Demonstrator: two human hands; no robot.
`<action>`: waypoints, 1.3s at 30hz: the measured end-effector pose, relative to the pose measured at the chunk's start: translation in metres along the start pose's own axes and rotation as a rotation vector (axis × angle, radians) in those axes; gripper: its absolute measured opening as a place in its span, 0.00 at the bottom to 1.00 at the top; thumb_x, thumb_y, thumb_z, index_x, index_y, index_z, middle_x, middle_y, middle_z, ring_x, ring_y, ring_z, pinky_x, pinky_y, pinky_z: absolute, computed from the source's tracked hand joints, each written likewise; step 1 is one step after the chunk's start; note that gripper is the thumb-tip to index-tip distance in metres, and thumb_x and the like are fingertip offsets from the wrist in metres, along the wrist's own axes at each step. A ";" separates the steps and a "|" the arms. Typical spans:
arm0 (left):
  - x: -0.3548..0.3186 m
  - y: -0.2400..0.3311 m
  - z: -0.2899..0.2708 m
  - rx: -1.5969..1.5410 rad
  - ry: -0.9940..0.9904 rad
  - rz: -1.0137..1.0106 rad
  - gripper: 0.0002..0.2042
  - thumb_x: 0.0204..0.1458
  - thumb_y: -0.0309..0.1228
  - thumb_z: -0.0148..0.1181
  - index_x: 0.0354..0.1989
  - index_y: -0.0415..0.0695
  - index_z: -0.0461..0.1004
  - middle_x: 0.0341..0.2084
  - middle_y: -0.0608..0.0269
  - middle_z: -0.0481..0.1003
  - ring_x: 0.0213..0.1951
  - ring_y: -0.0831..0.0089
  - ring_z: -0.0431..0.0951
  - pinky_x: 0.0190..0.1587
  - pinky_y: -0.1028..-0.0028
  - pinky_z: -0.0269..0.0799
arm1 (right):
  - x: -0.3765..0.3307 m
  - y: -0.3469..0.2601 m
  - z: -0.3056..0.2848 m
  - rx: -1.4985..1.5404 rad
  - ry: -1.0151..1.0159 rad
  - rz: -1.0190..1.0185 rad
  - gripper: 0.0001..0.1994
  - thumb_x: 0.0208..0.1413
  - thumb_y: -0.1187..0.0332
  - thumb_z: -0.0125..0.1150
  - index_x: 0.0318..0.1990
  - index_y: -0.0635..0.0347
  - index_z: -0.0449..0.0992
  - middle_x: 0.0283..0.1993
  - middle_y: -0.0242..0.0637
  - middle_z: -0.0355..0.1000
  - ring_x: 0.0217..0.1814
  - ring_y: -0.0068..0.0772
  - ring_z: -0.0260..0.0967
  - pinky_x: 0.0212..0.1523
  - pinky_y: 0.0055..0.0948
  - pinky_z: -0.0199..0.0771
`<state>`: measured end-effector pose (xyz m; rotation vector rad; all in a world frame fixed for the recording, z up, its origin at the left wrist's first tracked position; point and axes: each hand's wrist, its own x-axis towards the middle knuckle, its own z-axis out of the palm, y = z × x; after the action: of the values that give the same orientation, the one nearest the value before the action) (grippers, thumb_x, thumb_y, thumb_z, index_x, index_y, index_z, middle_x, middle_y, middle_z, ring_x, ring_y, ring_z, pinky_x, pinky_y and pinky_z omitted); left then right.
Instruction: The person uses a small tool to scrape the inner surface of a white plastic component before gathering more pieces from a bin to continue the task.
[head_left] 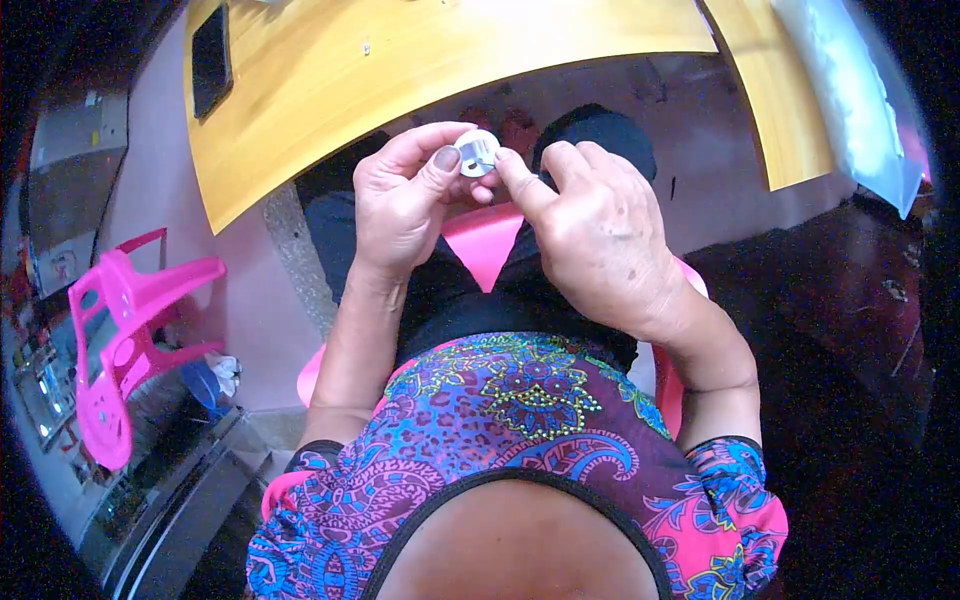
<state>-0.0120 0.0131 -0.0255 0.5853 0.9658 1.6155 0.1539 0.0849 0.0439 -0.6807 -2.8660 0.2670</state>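
A small round silver metal case, like a sewing machine bobbin case, is held up in front of me, just below the edge of a yellow wooden table. My left hand pinches it between thumb and fingers. My right hand touches its right side with the index fingertip and thumb. Both hands hover over my lap, above a pink plastic seat.
A dark phone lies on the table's left part. A pink plastic chair stands at the left on the pale floor. A white cloth or bag rests on the table at the right. Dark floor spreads to the right.
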 end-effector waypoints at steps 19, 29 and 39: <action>0.010 0.019 0.010 0.513 0.103 0.116 0.08 0.53 0.22 0.57 0.41 0.34 0.74 0.31 0.64 0.76 0.31 0.82 0.74 0.34 0.81 0.72 | 0.010 0.008 -0.005 0.124 0.118 -0.032 0.18 0.46 0.72 0.52 0.47 0.70 0.70 0.27 0.40 0.66 0.30 0.38 0.68 0.29 0.34 0.70; 0.155 0.239 -0.047 1.531 0.620 0.843 0.16 0.49 0.37 0.61 0.43 0.41 0.76 0.35 0.57 0.79 0.37 0.72 0.78 0.42 0.75 0.71 | 0.012 0.012 0.008 0.288 0.177 -0.012 0.22 0.40 0.80 0.53 0.49 0.70 0.69 0.26 0.43 0.64 0.28 0.44 0.66 0.29 0.38 0.69; 0.166 0.106 -0.029 1.699 0.012 1.061 0.13 0.38 0.30 0.66 0.35 0.42 0.77 0.38 0.54 0.75 0.42 0.56 0.72 0.47 0.62 0.65 | 0.013 0.013 0.015 0.286 0.140 0.014 0.23 0.38 0.79 0.54 0.49 0.73 0.68 0.27 0.43 0.64 0.28 0.42 0.66 0.30 0.37 0.69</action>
<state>-0.1380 0.1580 0.0283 2.5289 2.1490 1.1602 0.1452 0.1006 0.0281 -0.6358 -2.6198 0.5922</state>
